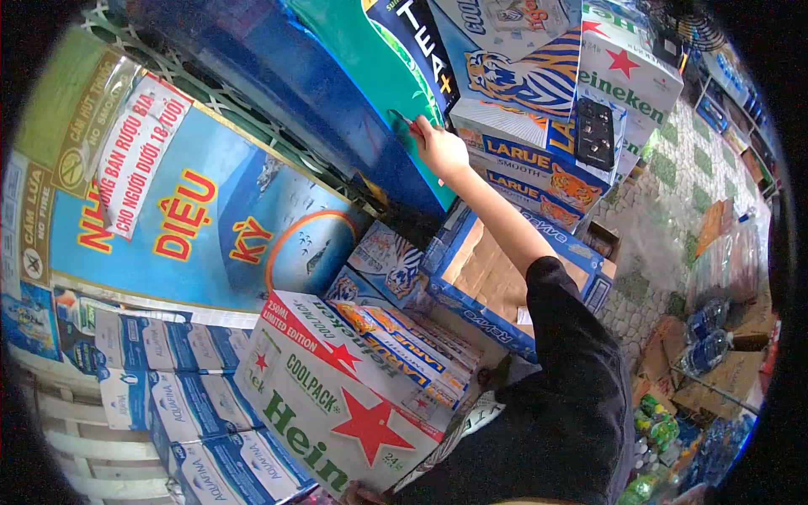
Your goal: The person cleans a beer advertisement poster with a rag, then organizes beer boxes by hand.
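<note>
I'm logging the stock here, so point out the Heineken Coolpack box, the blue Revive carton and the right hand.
Heineken Coolpack box [326, 385]: head view, white printed panel.
Blue Revive carton [480, 315]: head view, lower blue wall.
Right hand [443, 151]: head view, back of hand.

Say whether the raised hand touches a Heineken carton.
No, the raised hand is at the dark handle on the green panel.

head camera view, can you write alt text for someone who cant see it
A right hand reaches to a green TEA+ panel, while the left hand touches a Heineken carton at the bottom edge. More drink cartons are stacked nearby.
</note>
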A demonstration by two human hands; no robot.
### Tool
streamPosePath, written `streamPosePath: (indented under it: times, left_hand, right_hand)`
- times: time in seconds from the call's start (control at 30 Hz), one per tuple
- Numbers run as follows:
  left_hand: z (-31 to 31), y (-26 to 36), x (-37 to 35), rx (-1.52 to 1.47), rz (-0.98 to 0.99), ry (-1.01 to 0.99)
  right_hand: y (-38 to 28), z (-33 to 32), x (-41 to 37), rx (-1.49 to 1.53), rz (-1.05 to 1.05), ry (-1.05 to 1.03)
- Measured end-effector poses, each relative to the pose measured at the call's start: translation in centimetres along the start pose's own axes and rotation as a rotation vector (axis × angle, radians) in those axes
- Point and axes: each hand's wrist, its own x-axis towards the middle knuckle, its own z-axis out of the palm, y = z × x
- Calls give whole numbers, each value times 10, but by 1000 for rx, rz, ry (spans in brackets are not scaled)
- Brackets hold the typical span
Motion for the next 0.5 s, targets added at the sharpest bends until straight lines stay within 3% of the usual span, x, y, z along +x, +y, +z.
streamPosePath:
  times: [0.2,0.5]
  left_hand:
    - [-2,-7,17,54,73,1]
    - [-7,-22,42,157,166,13]
  right_hand:
    - [12,16,-9,34,-4,79]
    - [52,48,-47,30,81,-129]
